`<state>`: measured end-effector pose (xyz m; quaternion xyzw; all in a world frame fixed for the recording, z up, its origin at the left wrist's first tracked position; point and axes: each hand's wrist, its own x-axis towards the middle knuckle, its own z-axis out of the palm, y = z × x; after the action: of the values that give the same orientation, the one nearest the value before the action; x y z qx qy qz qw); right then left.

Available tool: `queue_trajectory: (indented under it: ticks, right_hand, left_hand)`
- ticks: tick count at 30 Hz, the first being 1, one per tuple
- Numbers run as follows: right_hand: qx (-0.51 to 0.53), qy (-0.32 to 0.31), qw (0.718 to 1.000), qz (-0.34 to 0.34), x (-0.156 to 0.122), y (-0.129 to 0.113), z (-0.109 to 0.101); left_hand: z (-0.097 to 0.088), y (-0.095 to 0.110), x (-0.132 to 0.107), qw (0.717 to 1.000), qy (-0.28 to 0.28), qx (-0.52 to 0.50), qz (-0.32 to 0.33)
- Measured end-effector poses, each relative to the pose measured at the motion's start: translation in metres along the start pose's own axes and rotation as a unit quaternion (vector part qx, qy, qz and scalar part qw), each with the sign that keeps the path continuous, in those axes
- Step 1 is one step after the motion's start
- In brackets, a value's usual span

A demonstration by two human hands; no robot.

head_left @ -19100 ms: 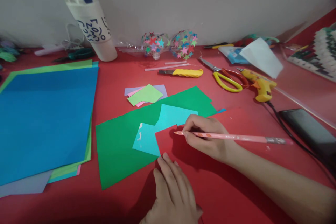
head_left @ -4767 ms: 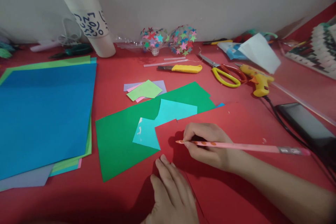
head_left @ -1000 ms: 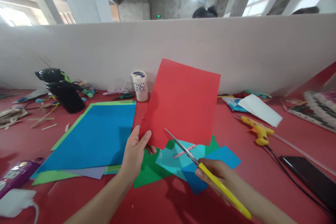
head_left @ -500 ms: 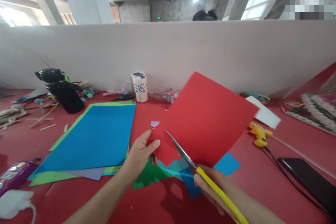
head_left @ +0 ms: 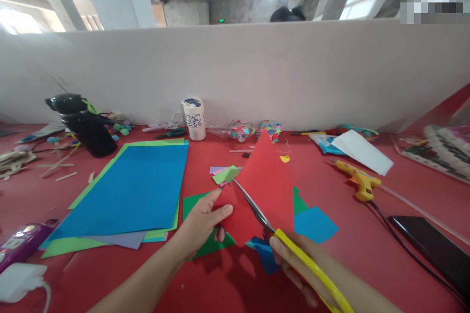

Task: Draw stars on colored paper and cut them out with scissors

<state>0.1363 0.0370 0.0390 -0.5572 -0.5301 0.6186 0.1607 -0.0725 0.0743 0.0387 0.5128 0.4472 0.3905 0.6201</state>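
My left hand (head_left: 204,222) pinches the near left corner of a red paper sheet (head_left: 265,181) and holds it above the table, turned nearly edge-on. My right hand (head_left: 298,266) grips yellow-handled scissors (head_left: 279,237); their blades lie against the red sheet near my left thumb. Beneath lie a green sheet (head_left: 198,205) and blue paper pieces (head_left: 315,224).
A stack of large sheets with blue on top (head_left: 132,188) lies at the left. A yellow glue gun (head_left: 358,182), its cord and a black phone (head_left: 433,249) sit at the right. A white cup (head_left: 194,118), a black bottle (head_left: 82,124) and star-covered decorations (head_left: 255,129) stand by the grey partition.
Earlier I drew on the flat red sheet with a pink pencil. Within the last second the lifted sheet has swung round from face-on to nearly edge-on, scissors staying at its near edge.
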Motion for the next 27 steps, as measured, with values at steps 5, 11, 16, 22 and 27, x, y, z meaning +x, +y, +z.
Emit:
queue_trajectory:
  ticks: [5,11,16,22,27]
  right_hand:
    - [-0.023,0.064,0.998,-0.005,0.0,-0.008,-0.009]
    - [-0.168,0.287,0.933,-0.136,0.018,-0.007,-0.069]
    - [-0.346,0.359,0.861,-0.101,0.03,0.0,-0.092]
    - [-0.345,0.332,0.87,-0.121,0.036,0.013,-0.082]
    - [-0.34,0.302,0.884,-0.107,0.037,0.016,-0.083]
  left_hand:
    - [-0.002,0.0,0.001,0.999,-0.022,0.003,-0.032]
    - [-0.015,0.0,0.009,0.989,0.021,0.14,-0.05]
    - [-0.036,0.009,0.028,0.971,0.1,0.218,-0.015]
    - [-0.058,0.022,0.088,0.935,0.15,0.32,0.018]
    - [-0.053,0.025,0.126,0.913,0.128,0.387,0.038]
